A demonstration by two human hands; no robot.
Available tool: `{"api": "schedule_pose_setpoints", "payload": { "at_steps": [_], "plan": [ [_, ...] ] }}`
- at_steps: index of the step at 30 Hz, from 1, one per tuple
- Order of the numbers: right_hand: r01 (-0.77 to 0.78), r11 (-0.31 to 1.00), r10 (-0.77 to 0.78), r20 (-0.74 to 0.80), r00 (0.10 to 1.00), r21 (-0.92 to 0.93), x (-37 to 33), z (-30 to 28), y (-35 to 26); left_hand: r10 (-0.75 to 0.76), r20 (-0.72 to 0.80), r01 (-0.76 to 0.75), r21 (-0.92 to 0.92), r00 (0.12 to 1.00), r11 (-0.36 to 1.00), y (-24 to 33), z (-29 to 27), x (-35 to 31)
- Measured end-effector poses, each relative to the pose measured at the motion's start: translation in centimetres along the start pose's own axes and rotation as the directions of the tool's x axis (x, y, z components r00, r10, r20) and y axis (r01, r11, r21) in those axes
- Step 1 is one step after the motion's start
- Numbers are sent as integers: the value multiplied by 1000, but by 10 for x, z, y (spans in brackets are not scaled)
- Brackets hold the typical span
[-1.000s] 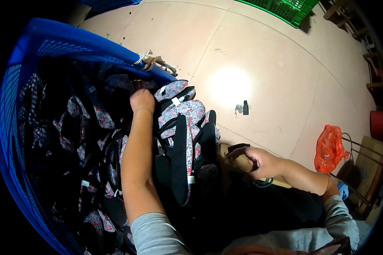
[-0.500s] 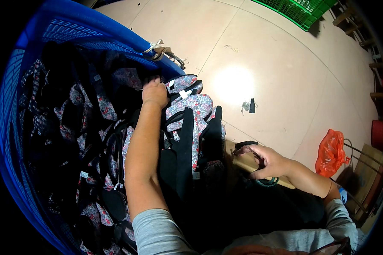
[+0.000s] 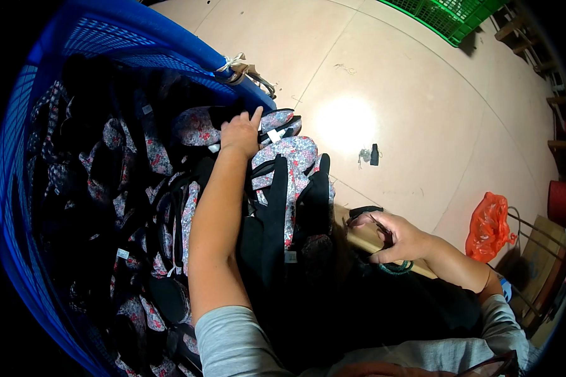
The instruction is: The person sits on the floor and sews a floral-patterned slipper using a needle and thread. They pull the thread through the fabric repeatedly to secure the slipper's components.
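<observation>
Blue basket (image 3: 151,34), floral slippers (image 3: 156,154) heaped inside

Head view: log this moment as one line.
Left hand: at floral piece | Right hand: curled around dark object | Rest: patterned pieces in blue basket; red bag; green crate

Floral-and-black fabric (image 3: 195,127), blue basket (image 3: 151,34)
</observation>
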State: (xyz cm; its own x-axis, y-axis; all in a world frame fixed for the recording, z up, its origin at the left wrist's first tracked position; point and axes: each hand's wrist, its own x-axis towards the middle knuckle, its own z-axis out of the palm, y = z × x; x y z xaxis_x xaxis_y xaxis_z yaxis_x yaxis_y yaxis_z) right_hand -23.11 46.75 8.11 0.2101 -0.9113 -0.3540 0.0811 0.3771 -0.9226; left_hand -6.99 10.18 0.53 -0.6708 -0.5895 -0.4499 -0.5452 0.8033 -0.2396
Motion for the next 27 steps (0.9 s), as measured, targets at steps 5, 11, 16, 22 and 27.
{"api": "schedule_pose_setpoints", "payload": {
  "at_steps": [5,11,16,22,27],
  "plan": [
    [-6,999,7,18,1000,-37,2,-1,-1,-96,-58,102,113,994,988,7,37,14],
    [-15,1000,15,7,1000,13,1,-3,1,-237,-83,225,-137,968,965,18,31,20],
    [-59,998,59,14,998,1,1,-2,1,-186,-238,155,-143,953,978,14,35,20],
    [-31,999,31,19,999,-14,1,-4,-5,-148,-486,49,-211,861,976,6,-13,-16],
    [-16,1000,16,0,1000,0,0,-3,-2,-117,-808,-85,-202,577,976,-28,-76,-87]
  ]
}}
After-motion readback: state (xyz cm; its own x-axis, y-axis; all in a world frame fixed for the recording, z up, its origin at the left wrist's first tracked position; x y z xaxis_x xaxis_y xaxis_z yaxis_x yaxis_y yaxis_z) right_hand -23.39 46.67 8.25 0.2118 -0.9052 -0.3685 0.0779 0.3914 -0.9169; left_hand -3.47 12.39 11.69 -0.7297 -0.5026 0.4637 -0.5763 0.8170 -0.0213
